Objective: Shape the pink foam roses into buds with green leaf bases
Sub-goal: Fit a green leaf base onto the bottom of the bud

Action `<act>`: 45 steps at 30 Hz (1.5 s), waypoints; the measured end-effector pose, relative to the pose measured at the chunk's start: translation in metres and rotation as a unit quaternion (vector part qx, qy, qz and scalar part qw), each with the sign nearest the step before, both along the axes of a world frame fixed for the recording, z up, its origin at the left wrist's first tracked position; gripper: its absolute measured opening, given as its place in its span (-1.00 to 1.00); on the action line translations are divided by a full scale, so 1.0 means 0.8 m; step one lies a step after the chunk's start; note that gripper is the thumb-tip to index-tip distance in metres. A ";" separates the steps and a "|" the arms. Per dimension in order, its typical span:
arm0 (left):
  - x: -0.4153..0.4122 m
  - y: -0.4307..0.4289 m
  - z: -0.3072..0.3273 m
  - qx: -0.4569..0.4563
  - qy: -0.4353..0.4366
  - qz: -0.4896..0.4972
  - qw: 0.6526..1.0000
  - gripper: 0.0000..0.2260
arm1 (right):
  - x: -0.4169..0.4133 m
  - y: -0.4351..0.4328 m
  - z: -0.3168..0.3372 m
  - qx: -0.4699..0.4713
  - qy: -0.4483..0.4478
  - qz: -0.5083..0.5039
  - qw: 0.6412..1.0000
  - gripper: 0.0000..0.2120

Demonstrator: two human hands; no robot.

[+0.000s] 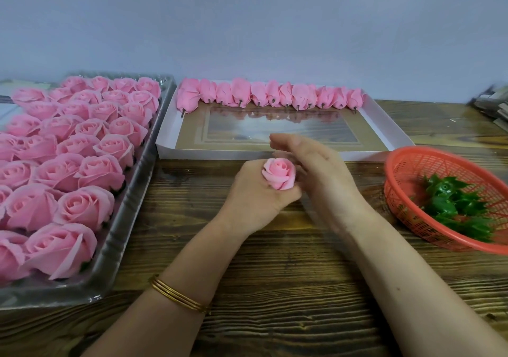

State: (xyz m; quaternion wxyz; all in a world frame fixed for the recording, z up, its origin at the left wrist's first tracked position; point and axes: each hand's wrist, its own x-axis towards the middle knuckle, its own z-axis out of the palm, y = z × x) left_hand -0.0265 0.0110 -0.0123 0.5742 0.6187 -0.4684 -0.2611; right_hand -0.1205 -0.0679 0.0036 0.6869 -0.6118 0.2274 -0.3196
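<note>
Pink foam rose (279, 173) held up, centre table!
Left hand (255, 194) grips it from below, bloom upward; right hand (316, 169), blurred, fingers loose and holding nothing, is just beside it. Green leaf bases (453, 205) lie in the red basket (406, 164).

Single view: head cam, wide-angle, worn on the person's head, aimed fwd & down across table (275, 274) to wall (247, 27) at 12. V. close range: forearms run up from 6, left hand (255, 194) & right hand (313, 164) sit at centre, rose (279, 174) in left. At 9 tray (121, 235), at 12 box (275, 154), at 3 basket (398, 161). Straight edges curve w/ lens.
</note>
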 end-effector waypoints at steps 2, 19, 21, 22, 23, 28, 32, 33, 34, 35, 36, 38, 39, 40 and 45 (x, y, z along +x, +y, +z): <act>0.001 -0.001 -0.004 0.020 -0.034 0.011 0.999 -0.91 | 0.003 0.008 -0.002 -0.051 0.009 -0.011 0.999 -0.85; 0.000 -0.004 -0.008 0.030 -0.104 0.018 0.994 -0.84 | 0.006 0.017 -0.010 -0.187 0.104 0.044 0.976 -0.71; -0.001 -0.005 -0.007 0.026 -0.103 0.015 0.994 -0.85 | 0.005 0.017 -0.010 -0.178 0.108 0.057 0.976 -0.66; -0.002 -0.005 -0.006 0.023 -0.100 0.011 0.995 -0.86 | 0.004 0.017 -0.010 -0.171 0.110 0.065 0.977 -0.63; -0.002 -0.004 -0.006 0.022 -0.098 0.008 0.995 -0.86 | 0.004 0.016 -0.009 -0.164 0.112 0.072 0.978 -0.60; 0.002 0.002 -0.005 -0.004 -0.095 0.004 0.995 -0.81 | -0.001 0.011 -0.008 -0.159 0.138 0.078 0.974 -0.46; 0.006 0.004 0.002 0.001 -0.018 0.031 0.999 -0.87 | -0.003 0.009 -0.007 -0.118 0.109 0.063 0.985 -0.63; 0.006 0.004 0.003 -0.006 0.022 0.040 0.999 -0.90 | -0.003 0.007 -0.007 -0.097 0.099 0.065 0.988 -0.60; 0.005 0.004 0.004 -0.019 0.059 0.053 0.997 -0.91 | -0.003 0.006 -0.007 -0.063 0.083 0.072 0.992 -0.57; 0.005 0.005 0.006 -0.033 0.084 0.069 0.993 -0.90 | -0.003 0.005 -0.007 -0.021 0.068 0.079 0.994 -0.55; 0.005 0.004 0.007 -0.045 0.097 0.085 0.991 -0.88 | -0.003 0.004 -0.005 0.021 0.056 0.077 0.995 -0.53; 0.005 0.004 0.009 -0.055 0.115 0.109 0.986 -0.89 | -0.001 0.001 -0.004 0.096 0.028 0.050 0.994 -0.53; 0.005 0.003 0.010 -0.056 0.126 0.121 0.983 -0.89 | 0.000 0.000 -0.005 0.128 0.008 0.035 0.991 -0.56; 0.006 0.002 0.010 -0.057 0.132 0.133 0.981 -0.87 | 0.000 -0.001 -0.005 0.153 -0.008 0.023 0.988 -0.62; 0.007 0.000 0.010 -0.069 0.174 0.142 0.972 -0.89 | 0.005 0.000 -0.013 0.159 0.004 0.031 0.987 -0.72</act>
